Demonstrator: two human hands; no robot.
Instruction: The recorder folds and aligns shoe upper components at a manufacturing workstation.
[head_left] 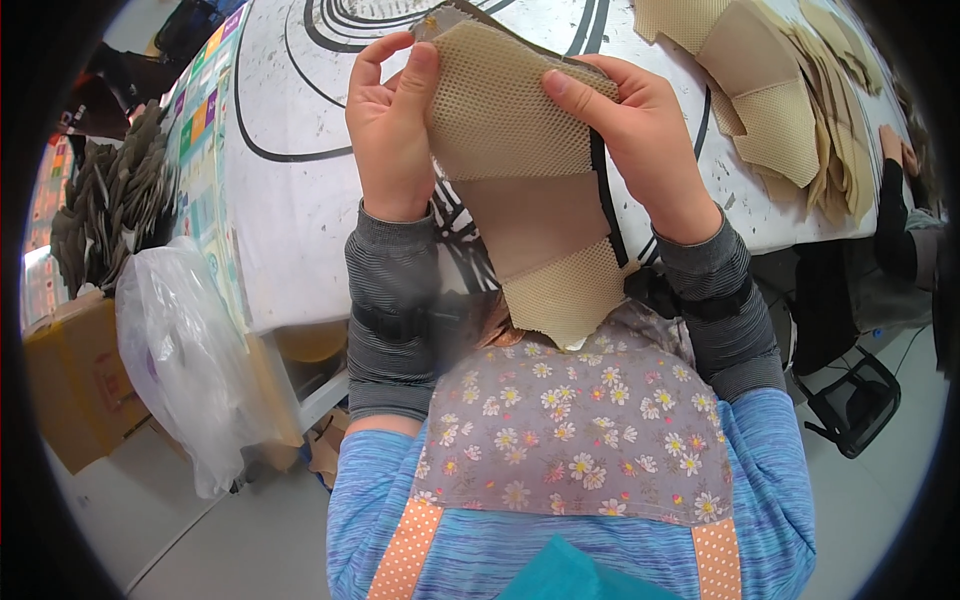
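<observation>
Between my two hands hangs a beige fabric panel (pixel 550 225), made of mesh at the top and bottom with a smooth taupe band across its middle. Black edging runs down its right side. My left hand (pixel 392 125) pinches the upper left corner, thumb on the front. On the upper right edge, my right hand (pixel 640 125) grips the panel with the thumb over the mesh and the fingers behind. A darker layer shows behind the panel's top edge. The panel's lower end hangs down past the table edge, in front of my floral apron (pixel 575 430).
A white table (pixel 290 230) with black curved lines lies beneath my hands. Several similar beige panels (pixel 770 100) are piled at its right. Left are a stack of dark pieces (pixel 115 200), a cardboard box (pixel 80 380) and a clear plastic bag (pixel 190 360). Another person's arm (pixel 893 200) shows far right.
</observation>
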